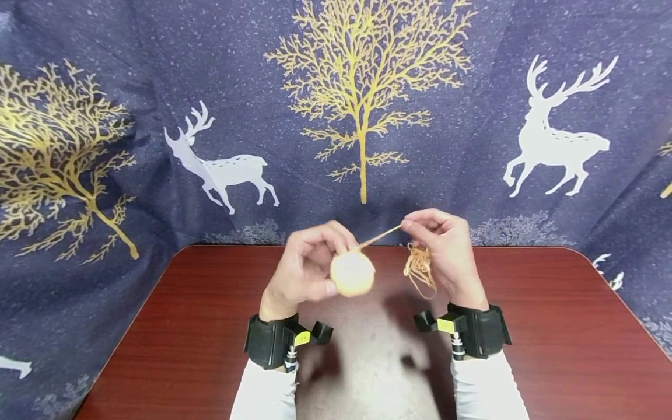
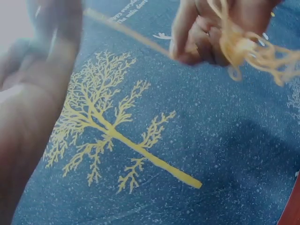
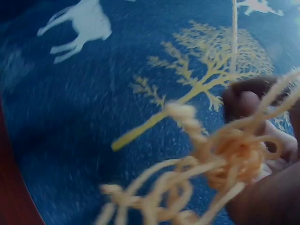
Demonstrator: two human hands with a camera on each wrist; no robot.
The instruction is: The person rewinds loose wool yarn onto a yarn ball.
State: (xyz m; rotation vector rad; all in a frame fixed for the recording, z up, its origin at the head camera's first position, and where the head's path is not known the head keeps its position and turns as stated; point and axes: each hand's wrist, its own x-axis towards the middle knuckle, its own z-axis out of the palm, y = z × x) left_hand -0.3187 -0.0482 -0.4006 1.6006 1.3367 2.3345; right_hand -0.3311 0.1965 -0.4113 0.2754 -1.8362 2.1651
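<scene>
In the head view my left hand (image 1: pixel 299 271) grips a round, pale orange ball of yarn (image 1: pixel 353 274), its thumb at the lower left and fingers behind the top. A taut yarn strand (image 1: pixel 382 235) runs from the ball up to my right hand (image 1: pixel 450 251), where thumb and forefinger pinch it. Beneath those fingers dangles a loose yarn tangle (image 1: pixel 418 267). Its loops and a knotted clump (image 3: pixel 236 159) fill the foreground of the right wrist view. Bright glare washes out the ball's surface. In the left wrist view, the left hand (image 2: pixel 33 98) is blurred along the side.
Both hands are raised over a reddish-brown table (image 1: pixel 220 326) with a glossy bright patch in its middle. Behind its far edge hangs a dark blue cloth (image 1: pixel 315 198) printed with gold trees and white deer. Each wrist wears a black camera strap (image 1: pixel 273 343).
</scene>
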